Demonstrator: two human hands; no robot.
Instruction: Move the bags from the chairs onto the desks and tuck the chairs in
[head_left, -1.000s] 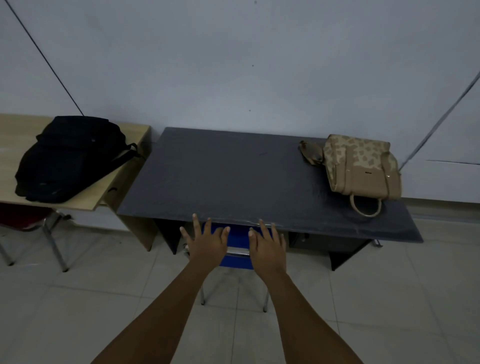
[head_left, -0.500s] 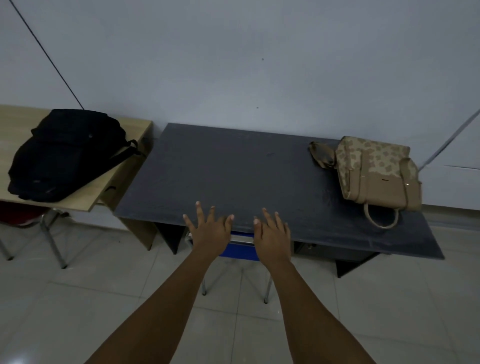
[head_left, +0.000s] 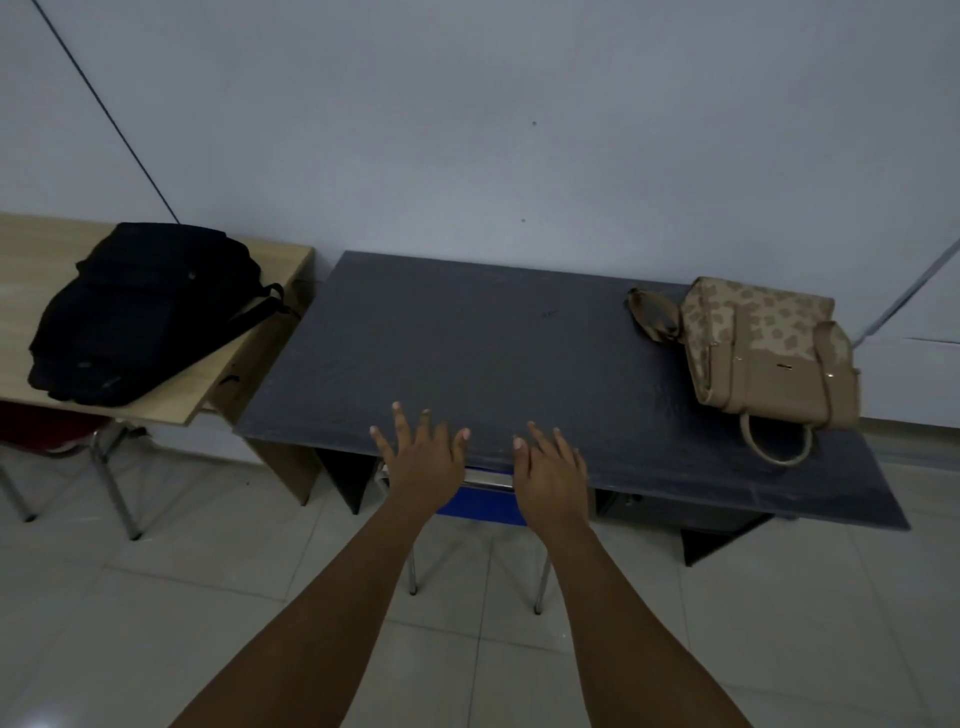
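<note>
A tan patterned handbag (head_left: 763, 353) lies on the right part of the dark grey desk (head_left: 467, 353). A black backpack (head_left: 145, 312) rests on the light wooden desk (head_left: 265, 260) to the left. A blue chair (head_left: 483, 501) sits pushed under the dark desk, only its backrest top and metal legs showing. My left hand (head_left: 423, 457) and my right hand (head_left: 550, 467) hover side by side over the desk's front edge above the chair back, fingers spread, holding nothing.
A red chair (head_left: 47, 436) with metal legs stands tucked under the wooden desk at the far left. Both desks stand against a pale wall (head_left: 519, 130). Light floor tiles (head_left: 130, 623) stretch in front of the desks.
Both hands have edged forward over the dark desk's front edge, and less of the blue chair back shows. The view has shifted slightly left.
</note>
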